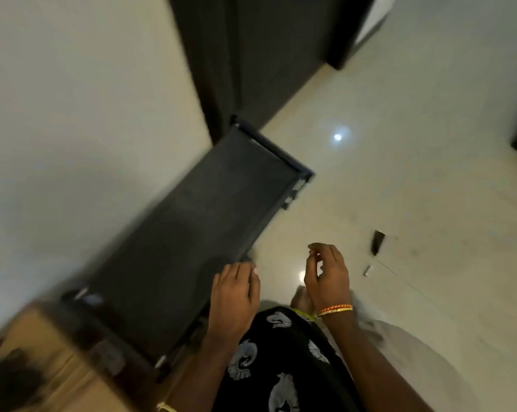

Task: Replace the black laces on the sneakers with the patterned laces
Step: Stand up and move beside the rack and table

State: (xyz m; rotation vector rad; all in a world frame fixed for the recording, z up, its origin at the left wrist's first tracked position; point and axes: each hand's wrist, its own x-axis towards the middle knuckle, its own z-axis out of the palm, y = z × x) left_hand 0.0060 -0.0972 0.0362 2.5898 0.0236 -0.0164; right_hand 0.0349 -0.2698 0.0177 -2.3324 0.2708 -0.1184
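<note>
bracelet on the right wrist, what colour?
Orange and yellow bracelet, just below the right hand. Head view, the only view.

We find no text, label, brand or number that can be read; the picture is blurred; the black cloth below the dark table bears only pale bird-like figures, no letters.
</note>
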